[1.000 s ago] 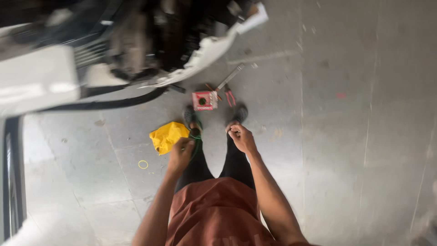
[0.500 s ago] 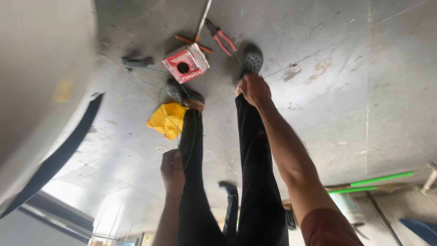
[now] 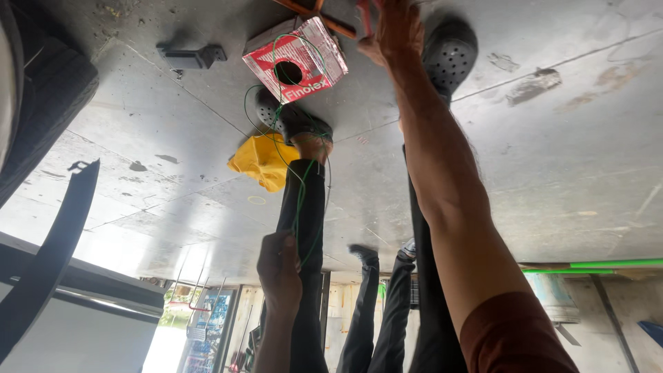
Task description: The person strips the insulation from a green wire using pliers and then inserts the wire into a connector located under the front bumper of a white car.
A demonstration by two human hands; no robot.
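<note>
The view is tipped over, looking back along my own legs. My left hand (image 3: 280, 266) is closed on a thin green wire (image 3: 302, 207). The wire runs up past my black shoe (image 3: 290, 121) into the round hole of a red and white cardboard box (image 3: 297, 61) on the concrete floor. My right arm stretches far out, and my right hand (image 3: 394, 31) lies on red-handled pliers (image 3: 362, 8) beside an orange-handled tool (image 3: 304, 5) at the frame's top edge. The edge cuts off the fingers' grip.
A crumpled yellow cloth (image 3: 259, 162) lies beside my left foot. A black bracket (image 3: 190, 55) sits left of the box. A black rubber strip (image 3: 48, 262) curves at the left. Another person's legs (image 3: 366, 304) stand behind me, near a green pole (image 3: 608, 264).
My head has dropped lower, so the floor fills the view. My right hand has moved from beside my right shoe out to the pliers. My left hand stays by my leg with the wire.
</note>
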